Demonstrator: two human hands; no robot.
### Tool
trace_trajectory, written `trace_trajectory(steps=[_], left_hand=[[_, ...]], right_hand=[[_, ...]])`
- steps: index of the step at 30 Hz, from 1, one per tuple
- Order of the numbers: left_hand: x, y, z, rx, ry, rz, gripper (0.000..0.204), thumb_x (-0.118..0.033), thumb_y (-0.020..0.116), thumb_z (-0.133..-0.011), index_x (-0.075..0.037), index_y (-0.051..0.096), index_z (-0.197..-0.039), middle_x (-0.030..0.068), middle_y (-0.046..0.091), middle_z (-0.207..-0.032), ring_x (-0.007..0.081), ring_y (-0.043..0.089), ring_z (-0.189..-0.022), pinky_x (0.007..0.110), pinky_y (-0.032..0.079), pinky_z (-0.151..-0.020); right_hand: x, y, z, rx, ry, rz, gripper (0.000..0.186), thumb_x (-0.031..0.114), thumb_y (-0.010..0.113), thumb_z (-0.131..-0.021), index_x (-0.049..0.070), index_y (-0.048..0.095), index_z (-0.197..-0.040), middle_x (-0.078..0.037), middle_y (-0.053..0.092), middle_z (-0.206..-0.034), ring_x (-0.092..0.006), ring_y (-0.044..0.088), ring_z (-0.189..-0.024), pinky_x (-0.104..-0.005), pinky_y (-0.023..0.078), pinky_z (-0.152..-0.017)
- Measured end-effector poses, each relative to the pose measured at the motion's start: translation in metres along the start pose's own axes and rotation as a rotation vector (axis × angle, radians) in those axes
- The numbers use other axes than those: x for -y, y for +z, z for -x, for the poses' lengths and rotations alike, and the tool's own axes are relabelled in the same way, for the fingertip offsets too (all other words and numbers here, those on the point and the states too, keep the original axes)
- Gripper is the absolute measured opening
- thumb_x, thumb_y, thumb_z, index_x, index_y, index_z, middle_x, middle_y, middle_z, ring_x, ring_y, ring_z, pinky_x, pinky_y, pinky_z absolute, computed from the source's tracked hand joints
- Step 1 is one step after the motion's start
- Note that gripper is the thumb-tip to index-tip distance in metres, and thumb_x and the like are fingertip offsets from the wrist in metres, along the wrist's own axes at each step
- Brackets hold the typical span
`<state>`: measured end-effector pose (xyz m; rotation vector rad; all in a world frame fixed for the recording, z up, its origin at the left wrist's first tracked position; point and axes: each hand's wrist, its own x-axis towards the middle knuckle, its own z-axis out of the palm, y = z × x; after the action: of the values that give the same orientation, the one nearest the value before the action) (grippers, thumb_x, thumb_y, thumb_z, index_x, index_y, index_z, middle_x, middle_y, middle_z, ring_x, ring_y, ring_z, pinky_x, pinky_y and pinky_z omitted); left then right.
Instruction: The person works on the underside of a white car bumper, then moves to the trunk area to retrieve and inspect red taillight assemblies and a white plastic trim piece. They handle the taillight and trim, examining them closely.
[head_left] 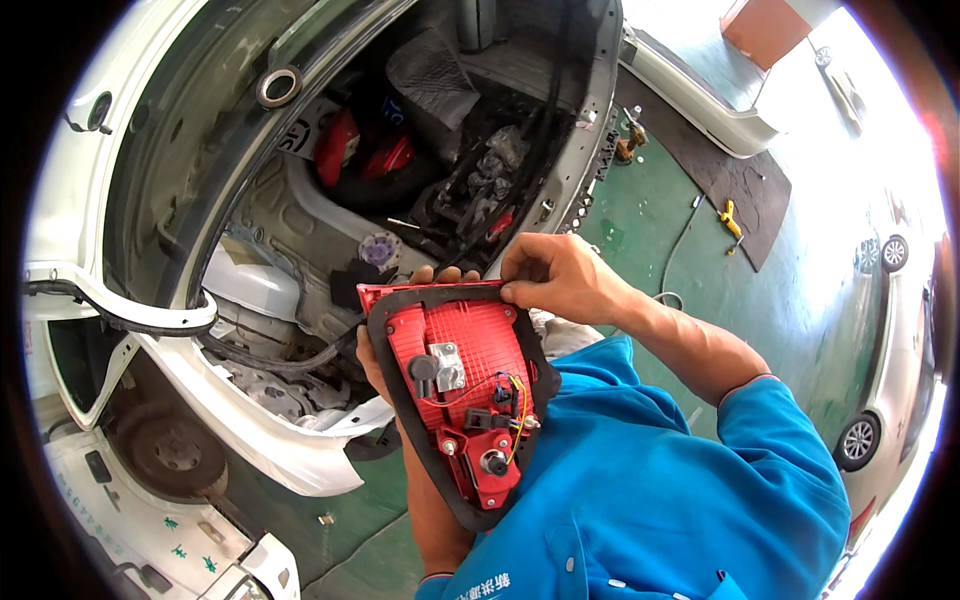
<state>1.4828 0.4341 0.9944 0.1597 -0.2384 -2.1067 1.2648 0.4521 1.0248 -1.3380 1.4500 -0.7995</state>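
Observation:
A red car tail light (481,338) is turned with its back toward me, in front of my chest. Its back carries a bulb socket, thin red and yellow wires and a connector. Dark foam gasket (440,297) runs around the rim of the housing. My left hand (372,362) is wrapped around the light from its left side and behind, with fingertips showing over the top edge. At the upper right corner, the thumb and bent fingers of my right hand (556,274) pinch the gasket edge.
Ahead is the open rear of a white car (290,455), its trunk holding red lamps (388,157) and loose parts. A roll of tape (279,88) rests on the car. On the green floor lie a dark mat (735,185), a yellow tool (729,215), a hose and a removed bumper (700,100).

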Motion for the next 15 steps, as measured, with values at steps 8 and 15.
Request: trace_trajectory(steps=[8, 15], left_hand=[[0.01, -0.026, 0.002, 0.217, 0.105, -0.041, 0.063, -0.052, 0.046, -0.102, -0.009, 0.044, -0.148, 0.0182, 0.048, -0.148, 0.0368, 0.038, -0.143, 0.062, 0.029, -0.12], [0.014, 0.005, 0.018, 0.049, 0.215, -0.077, 0.044, -0.033, 0.051, -0.105, -0.01, 0.047, -0.142, 0.0169, 0.054, -0.141, 0.032, 0.045, -0.14, 0.056, 0.039, -0.118]], right_hand=[[0.011, -0.022, 0.01, -0.036, -0.376, -0.075, 0.018, 0.009, 0.079, -0.085, 0.001, 0.07, -0.099, -0.008, 0.068, -0.092, -0.0167, 0.067, -0.084, -0.0306, 0.054, -0.074], [0.034, -0.01, 0.01, 0.034, -0.511, -0.16, 0.017, 0.006, 0.075, -0.087, 0.003, 0.075, -0.104, -0.014, 0.065, -0.103, -0.0255, 0.067, -0.094, -0.0356, 0.054, -0.081]])
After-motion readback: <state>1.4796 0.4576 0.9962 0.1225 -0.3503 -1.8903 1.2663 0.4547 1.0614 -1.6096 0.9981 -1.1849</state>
